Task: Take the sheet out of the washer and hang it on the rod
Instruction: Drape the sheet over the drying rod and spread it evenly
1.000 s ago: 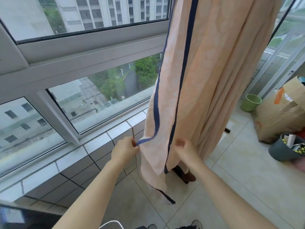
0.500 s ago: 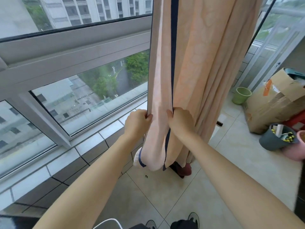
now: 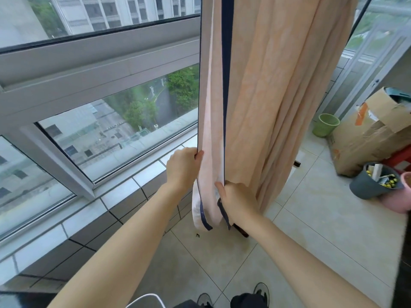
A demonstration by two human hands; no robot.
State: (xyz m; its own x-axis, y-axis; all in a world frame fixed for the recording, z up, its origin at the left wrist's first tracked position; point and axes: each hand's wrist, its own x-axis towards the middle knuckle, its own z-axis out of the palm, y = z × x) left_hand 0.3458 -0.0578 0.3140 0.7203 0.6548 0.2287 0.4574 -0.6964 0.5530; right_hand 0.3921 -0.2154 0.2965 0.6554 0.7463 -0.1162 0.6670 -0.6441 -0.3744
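The left hand and right hand each pinch a navy-trimmed edge of the hanging peach sheet, and drawing them apart evenly should spread it smooth.

Sheet: pale peach with a faint mottled print, paler on the reverse; navy border stripes.
Window frame: light grey.
Sill tiles: white.
Wall tiles: grey, dark grout.
Floor: cream tiles.
Bin: light green.
Box: brown card, orange tape.
Grey pot: dark grey; contents seemingly yellow and black.
Pink pot: plain pink.
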